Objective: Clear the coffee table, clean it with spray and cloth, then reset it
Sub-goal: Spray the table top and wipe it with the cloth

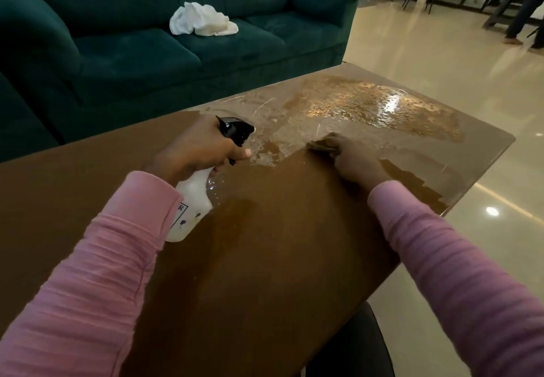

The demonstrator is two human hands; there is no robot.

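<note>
Clearing judged done on coffee table (pixel 265 259). Left hand (pixel 200 147) had fingers clamped round spray bottle (pixel 191 200). Right hand (pixel 356 161) had fingers curled on brown cloth (pixel 322 144), pressed to tabletop mid-table. Far end was wet, unwiped. White bundle (pixel 203 20) lay on sofa (pixel 117 52). Reset pending.

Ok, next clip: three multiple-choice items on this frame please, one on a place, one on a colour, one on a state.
1. Where does the crumpled white cloth lie? A a chair; B the dark green sofa; C the floor.
2. Trigger head of the white plastic spray bottle: A black; B red; C white.
3. The right hand: A hangs idle; B grips the bottle; C grips a brown cloth on the wet brown table.
B, it lies on a seat cushion; A, black above the left hand; C, fingers curl round it.
</note>
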